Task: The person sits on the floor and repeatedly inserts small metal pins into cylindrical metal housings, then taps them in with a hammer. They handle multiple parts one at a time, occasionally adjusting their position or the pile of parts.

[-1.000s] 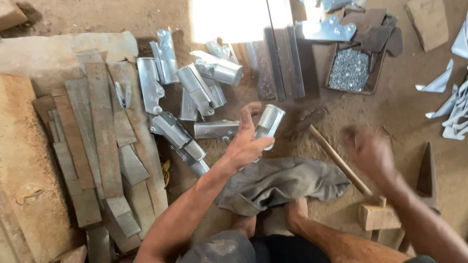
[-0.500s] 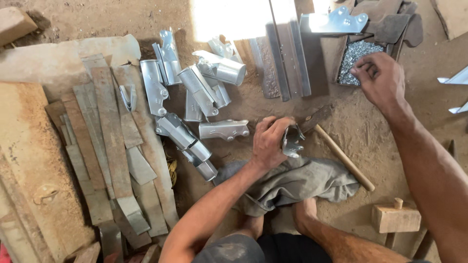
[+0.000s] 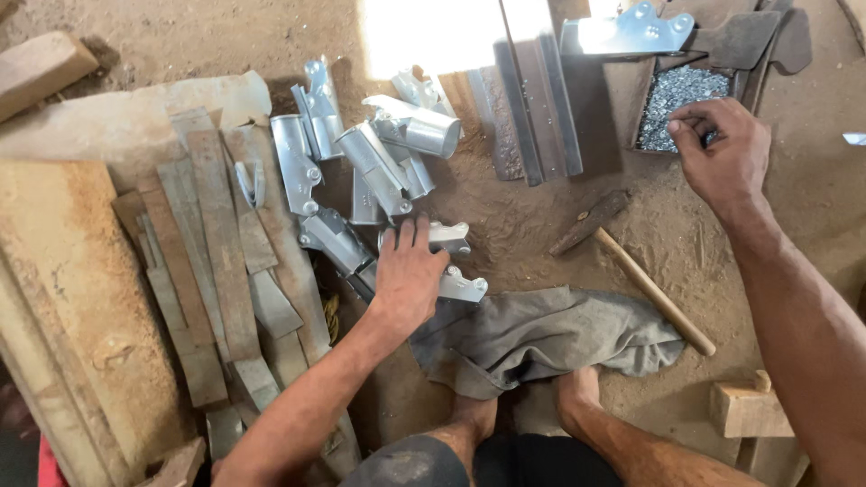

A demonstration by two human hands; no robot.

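Hands on bracket and rivet box, dirt floor.
Left hand [image 3: 408, 275] lies spread over a metal bracket [image 3: 456, 285] just above the cloth [image 3: 541, 334]; right hand [image 3: 722, 153] pinches fingertips in the box of rivets [image 3: 672, 95]. Hammer [image 3: 631, 266] between.

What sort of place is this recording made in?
Most likely a small, informal metalworking workshop with a dirt floor. Folded sheet-metal pieces lie heaped on the ground, a hammer lies in the dirt, and the right hand reaches into a box of small metal fasteners.
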